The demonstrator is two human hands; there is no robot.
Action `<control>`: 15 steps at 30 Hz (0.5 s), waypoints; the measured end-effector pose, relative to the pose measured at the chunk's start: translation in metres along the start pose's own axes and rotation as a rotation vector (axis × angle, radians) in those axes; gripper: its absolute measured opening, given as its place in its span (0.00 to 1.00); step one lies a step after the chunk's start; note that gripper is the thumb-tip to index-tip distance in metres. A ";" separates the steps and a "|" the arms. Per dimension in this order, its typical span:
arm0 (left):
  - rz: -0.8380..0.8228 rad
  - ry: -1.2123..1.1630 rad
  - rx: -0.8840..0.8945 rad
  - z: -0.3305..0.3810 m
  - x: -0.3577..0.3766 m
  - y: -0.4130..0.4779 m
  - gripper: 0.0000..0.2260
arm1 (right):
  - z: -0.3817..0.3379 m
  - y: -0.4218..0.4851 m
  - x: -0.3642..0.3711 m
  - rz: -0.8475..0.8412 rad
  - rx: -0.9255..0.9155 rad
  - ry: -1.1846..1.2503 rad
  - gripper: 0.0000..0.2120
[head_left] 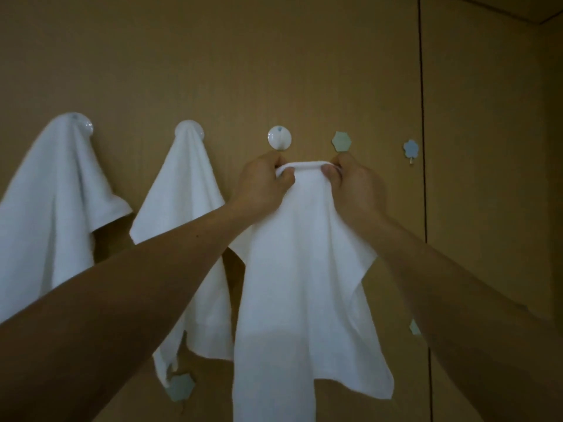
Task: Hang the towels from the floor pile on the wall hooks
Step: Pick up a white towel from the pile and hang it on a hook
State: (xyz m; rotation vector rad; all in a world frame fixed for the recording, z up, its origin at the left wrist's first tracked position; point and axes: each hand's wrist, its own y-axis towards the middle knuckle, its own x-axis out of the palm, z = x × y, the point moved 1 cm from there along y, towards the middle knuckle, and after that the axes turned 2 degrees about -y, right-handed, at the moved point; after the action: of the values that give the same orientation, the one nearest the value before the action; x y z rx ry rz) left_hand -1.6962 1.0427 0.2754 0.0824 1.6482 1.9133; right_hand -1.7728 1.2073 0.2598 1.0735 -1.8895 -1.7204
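I hold a white towel [304,269] up against the brown wall. My left hand [262,181] pinches its top edge on the left and my right hand [355,184] pinches it on the right, so the edge stretches between them. That edge sits just below a bare round white hook [279,137] and a bare green hexagon hook [341,141]. Two other white towels hang to the left: one [51,202] on the far-left hook [83,124], one [185,214] on the second hook [190,127].
A bare blue flower-shaped hook [410,149] sits further right, beside a dark vertical seam [423,178] in the wall panels. Lower down are a green hexagon hook [179,388] and another small hook [413,327]. The floor pile is out of view.
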 end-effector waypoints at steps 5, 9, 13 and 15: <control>0.097 0.110 0.025 -0.022 -0.005 0.054 0.04 | 0.000 0.063 0.032 0.054 -0.063 0.099 0.11; 0.210 0.159 0.021 -0.030 -0.017 0.093 0.03 | -0.011 0.111 0.046 0.072 -0.082 0.223 0.10; 0.227 0.226 0.017 -0.037 -0.022 0.122 0.03 | -0.016 0.149 0.061 0.033 -0.059 0.234 0.10; 0.209 0.262 -0.002 -0.042 -0.021 0.131 0.04 | -0.015 0.158 0.068 -0.019 -0.033 0.212 0.10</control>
State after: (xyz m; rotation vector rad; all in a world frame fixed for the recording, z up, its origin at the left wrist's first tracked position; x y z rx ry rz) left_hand -1.7490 0.9900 0.3928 0.0028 1.8712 2.1573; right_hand -1.8516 1.1417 0.3990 1.2122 -1.7202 -1.5735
